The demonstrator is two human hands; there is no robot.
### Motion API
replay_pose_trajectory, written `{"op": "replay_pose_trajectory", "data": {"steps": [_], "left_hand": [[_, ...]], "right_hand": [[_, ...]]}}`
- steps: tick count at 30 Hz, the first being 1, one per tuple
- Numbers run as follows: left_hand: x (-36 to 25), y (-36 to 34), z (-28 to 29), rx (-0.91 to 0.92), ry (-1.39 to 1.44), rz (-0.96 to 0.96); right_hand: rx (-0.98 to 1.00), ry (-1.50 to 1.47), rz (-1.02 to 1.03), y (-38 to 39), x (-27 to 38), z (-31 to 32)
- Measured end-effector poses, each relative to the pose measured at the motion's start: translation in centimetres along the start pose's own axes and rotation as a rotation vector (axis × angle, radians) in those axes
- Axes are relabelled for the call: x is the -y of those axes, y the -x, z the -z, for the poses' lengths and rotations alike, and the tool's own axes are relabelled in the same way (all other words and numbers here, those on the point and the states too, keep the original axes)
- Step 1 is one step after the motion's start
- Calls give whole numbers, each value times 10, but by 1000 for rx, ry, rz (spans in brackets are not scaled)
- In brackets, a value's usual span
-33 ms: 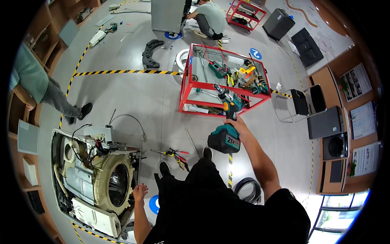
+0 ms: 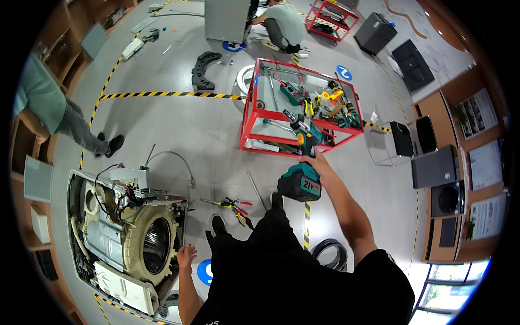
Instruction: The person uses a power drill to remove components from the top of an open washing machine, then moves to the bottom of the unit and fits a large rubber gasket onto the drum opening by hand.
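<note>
My right hand (image 2: 316,162) is shut on the grip of a teal cordless drill (image 2: 304,142), held out in front of me with its black battery block (image 2: 299,183) hanging below. The drill's tip points toward the red tool cart (image 2: 248,114), close to its near rail. My left hand (image 2: 186,255) is low at my side, fingers apart and holding nothing, next to the corner of a stripped washing machine (image 2: 108,271). The machine lies on the floor with its cream drum (image 2: 151,244) and wiring exposed.
Red-handled pliers and screwdrivers (image 2: 234,205) lie on the grey floor by my feet. A black hose coil (image 2: 330,252) is at my right. One person (image 2: 54,111) stands at left, another (image 2: 281,24) crouches at the top. Yellow-black tape (image 2: 162,95) crosses the floor.
</note>
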State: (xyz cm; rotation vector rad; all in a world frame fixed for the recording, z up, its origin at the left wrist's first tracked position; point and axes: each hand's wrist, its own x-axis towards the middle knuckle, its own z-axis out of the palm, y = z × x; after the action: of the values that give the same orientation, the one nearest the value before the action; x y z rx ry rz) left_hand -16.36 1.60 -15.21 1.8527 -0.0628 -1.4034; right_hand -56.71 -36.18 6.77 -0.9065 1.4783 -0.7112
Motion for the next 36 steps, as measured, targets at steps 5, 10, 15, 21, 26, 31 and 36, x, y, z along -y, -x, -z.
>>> {"op": "replay_pose_trajectory", "data": {"steps": [5,10,15,21,26,31,36], "left_hand": [[62,35,-60,-212,168,49],[185,148,-173,-247,493,261],[363,219,-268,-222,-381,116],[317,266,-354,-456,-38,237],[140,294,-417,-649,368,430],[174,287,-454,-632,537,428],[185,276,-445,-649,683,588]], "right_hand": [[108,370,159,-113,44,24],[394,644,321,-244,81,25],[545,878,622,-336,110,16],[833,998,583,-375,139,-12],[968,1104,674,-397,137,-40],[1015,1080,774,-431,106,-47],[1019,1100,804,-485,78,-33]]}}
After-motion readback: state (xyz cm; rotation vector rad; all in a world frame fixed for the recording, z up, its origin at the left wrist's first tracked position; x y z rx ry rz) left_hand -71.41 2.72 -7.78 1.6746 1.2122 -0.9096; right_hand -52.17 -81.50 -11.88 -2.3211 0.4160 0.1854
